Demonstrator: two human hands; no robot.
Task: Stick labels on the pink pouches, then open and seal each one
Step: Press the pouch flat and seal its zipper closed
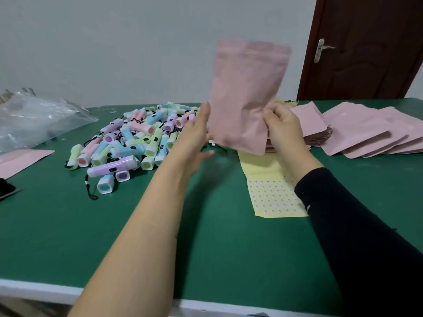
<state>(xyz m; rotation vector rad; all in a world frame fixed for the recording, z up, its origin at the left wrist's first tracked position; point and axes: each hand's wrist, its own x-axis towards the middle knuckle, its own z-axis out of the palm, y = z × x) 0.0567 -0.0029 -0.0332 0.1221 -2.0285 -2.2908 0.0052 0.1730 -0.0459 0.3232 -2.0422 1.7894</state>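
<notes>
1. Plain pale grey painted wall (pixel 114 42), far side, running behind the table.
2. Dark reddish-brown panelled wooden door (pixel 370 65), far right, with a silver metal lever handle (pixel 320 50) near its left edge.
3. Flat green-covered table (pixel 229 248), filling the near ground, with a white near edge (pixel 34 290).
4. Soft, even light.

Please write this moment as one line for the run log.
right grip: pinches pink pouch, upright | left grip: open, beside pouch | label sheet: on table

Soft, even, rather dim light; faint shadows fall on the green worktop (pixel 229 259). The raised pink pouch (pixel 245 94) is motion-blurred, and wide-angle distortion bends the edges.
</notes>
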